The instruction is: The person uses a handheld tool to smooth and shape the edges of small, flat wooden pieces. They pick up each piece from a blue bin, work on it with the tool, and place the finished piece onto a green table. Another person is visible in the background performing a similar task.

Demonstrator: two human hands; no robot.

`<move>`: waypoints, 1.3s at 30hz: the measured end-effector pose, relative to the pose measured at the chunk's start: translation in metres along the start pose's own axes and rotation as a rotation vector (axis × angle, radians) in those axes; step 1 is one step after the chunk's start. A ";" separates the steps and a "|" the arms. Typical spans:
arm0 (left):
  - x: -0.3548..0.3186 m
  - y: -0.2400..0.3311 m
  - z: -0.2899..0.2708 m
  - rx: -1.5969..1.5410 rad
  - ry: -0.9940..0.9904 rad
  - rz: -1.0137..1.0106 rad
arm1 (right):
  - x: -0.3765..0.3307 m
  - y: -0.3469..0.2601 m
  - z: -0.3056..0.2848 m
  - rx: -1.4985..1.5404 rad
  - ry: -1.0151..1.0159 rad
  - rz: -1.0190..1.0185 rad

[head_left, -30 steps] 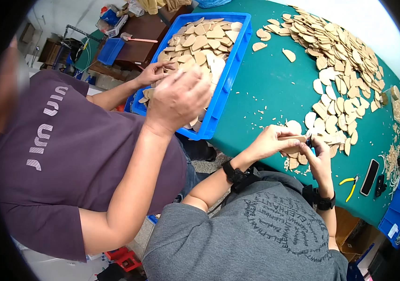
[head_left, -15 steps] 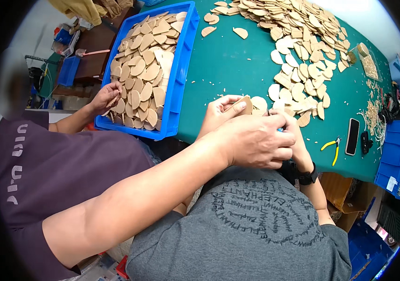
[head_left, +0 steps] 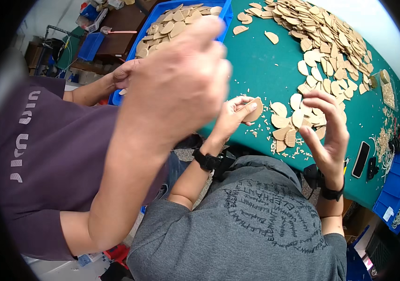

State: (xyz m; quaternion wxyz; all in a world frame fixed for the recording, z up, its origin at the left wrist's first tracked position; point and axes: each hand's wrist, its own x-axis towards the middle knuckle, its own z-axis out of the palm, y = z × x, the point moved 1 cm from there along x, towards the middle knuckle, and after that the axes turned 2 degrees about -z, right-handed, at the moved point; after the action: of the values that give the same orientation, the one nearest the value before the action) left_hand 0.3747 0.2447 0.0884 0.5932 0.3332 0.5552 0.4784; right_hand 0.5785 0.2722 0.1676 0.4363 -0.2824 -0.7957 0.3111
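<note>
My left hand (head_left: 233, 114) is closed on a flat, half-round wooden piece (head_left: 254, 110), thumb on its face, over the table's near edge. My right hand (head_left: 329, 133) is raised to the right, thumb and fingers apart, with nothing visible between them. Beneath and between my hands lie several loose wooden pieces (head_left: 280, 122), some rounded, with small wooden pegs (head_left: 298, 152) scattered about them. On the left, a co-worker's blurred right hand (head_left: 181, 84) is raised close to the camera; whether it holds anything I cannot tell.
The co-worker's other hand (head_left: 126, 74) is at a blue crate (head_left: 228, 14) of wooden pieces. A big heap of pieces (head_left: 326, 30) covers the far side of the green table (head_left: 261, 61). At right are a tub of pegs (head_left: 388, 95), a phone (head_left: 361, 159) and a blue bin (head_left: 393, 187).
The co-worker's arm has swung away from my hands to the left and up. My hands have moved apart, uncovering pieces and pegs; the left keeps a wooden piece. The whole view has shifted.
</note>
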 end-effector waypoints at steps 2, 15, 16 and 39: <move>0.008 -0.035 -0.015 -0.003 -0.006 -0.009 | 0.012 -0.034 -0.019 0.358 -0.170 0.020; 0.010 -0.052 -0.020 0.027 0.060 -0.024 | 0.055 -0.103 0.026 1.187 0.000 -0.181; 0.010 -0.052 -0.021 0.015 0.057 -0.021 | 0.054 -0.101 0.026 1.176 0.020 -0.165; 0.018 -0.060 -0.020 -0.010 0.031 0.029 | 0.030 -0.039 0.002 0.785 -0.348 0.041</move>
State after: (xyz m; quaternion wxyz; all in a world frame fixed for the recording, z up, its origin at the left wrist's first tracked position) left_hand 0.3661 0.2400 0.0238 0.5791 0.3307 0.5572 0.4948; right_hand 0.5566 0.2681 0.2108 0.3639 -0.0540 -0.6729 0.6418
